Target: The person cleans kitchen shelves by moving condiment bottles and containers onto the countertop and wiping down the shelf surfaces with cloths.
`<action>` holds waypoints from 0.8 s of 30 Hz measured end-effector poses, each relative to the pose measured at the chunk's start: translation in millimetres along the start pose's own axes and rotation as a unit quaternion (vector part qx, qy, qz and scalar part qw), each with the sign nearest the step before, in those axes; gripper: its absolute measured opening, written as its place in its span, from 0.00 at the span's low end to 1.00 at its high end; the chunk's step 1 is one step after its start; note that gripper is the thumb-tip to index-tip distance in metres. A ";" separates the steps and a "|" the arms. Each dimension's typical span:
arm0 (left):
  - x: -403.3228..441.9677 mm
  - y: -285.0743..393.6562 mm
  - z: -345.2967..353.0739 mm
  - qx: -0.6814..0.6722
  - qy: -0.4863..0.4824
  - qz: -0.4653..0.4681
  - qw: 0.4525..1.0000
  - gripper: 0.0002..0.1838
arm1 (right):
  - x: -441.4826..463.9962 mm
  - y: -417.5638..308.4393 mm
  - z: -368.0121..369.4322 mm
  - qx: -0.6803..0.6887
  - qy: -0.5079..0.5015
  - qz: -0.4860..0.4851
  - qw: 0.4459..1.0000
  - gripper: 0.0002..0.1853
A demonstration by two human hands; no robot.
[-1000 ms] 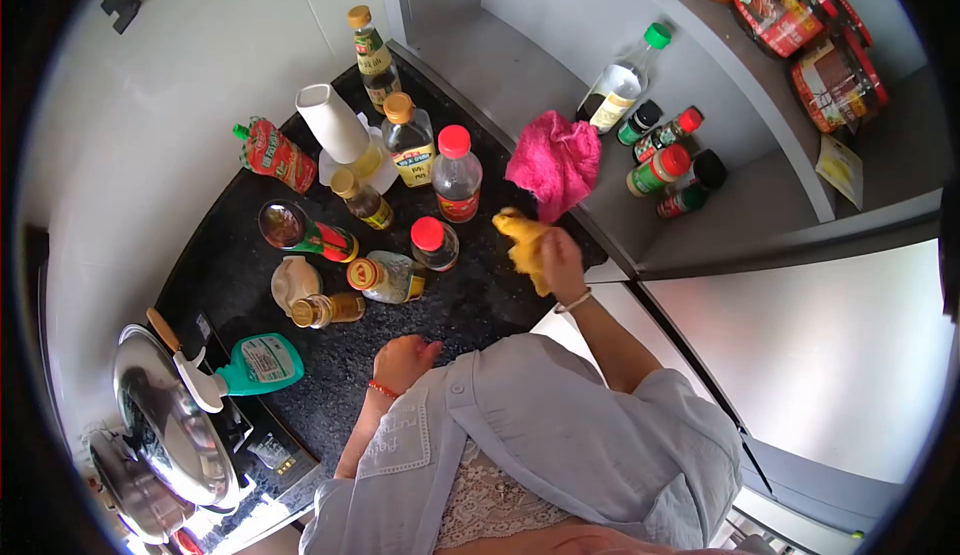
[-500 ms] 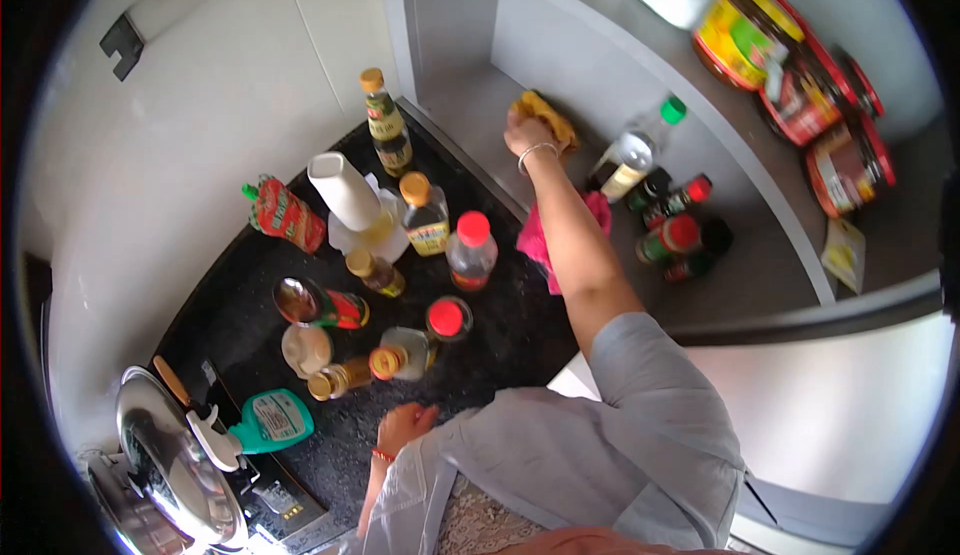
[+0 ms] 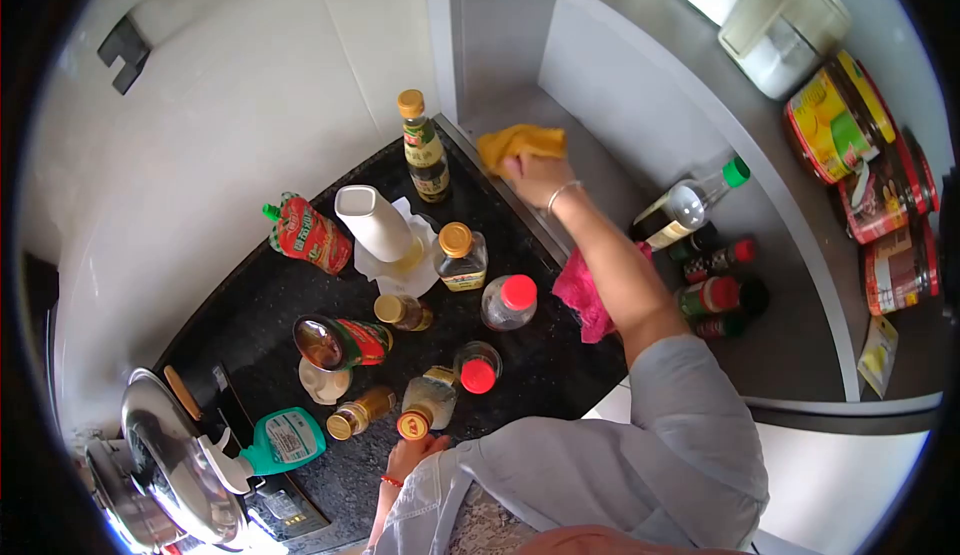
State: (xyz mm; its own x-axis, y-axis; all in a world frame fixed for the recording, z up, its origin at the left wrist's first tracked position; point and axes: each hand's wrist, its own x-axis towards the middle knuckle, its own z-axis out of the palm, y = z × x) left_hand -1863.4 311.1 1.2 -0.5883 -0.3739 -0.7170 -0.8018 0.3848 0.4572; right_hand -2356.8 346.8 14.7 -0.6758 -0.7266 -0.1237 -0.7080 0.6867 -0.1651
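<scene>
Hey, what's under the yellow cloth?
Grey shelf shows beside the yellow cloth, which the right hand holds. Whatever lies directly beneath is covered by the cloth and hand, so I can't tell.

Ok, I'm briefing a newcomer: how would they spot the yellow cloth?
Find the grey shelving beside the black counter. Near its front edge is the right hand, holding the yellow cloth. Its colour sets it apart from the pink cloth.

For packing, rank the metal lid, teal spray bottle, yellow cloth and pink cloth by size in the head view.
1. Metal lid
2. Teal spray bottle
3. Yellow cloth, pink cloth: about alike, partly hidden, unranked
</scene>
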 end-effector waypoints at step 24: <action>25.5 -46.4 34.1 0.001 0.025 -0.025 0.999 0.25 | 64.4 -14.6 37.4 -0.069 0.187 -0.032 0.979 0.20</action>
State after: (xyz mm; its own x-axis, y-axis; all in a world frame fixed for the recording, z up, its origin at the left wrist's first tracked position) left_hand -1837.6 312.5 -56.2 -0.5517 -0.4341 -0.7122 -0.8304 0.3659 0.4202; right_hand -2382.3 289.1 -27.4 -0.6393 -0.7260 0.2535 -0.7543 0.6561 -0.0233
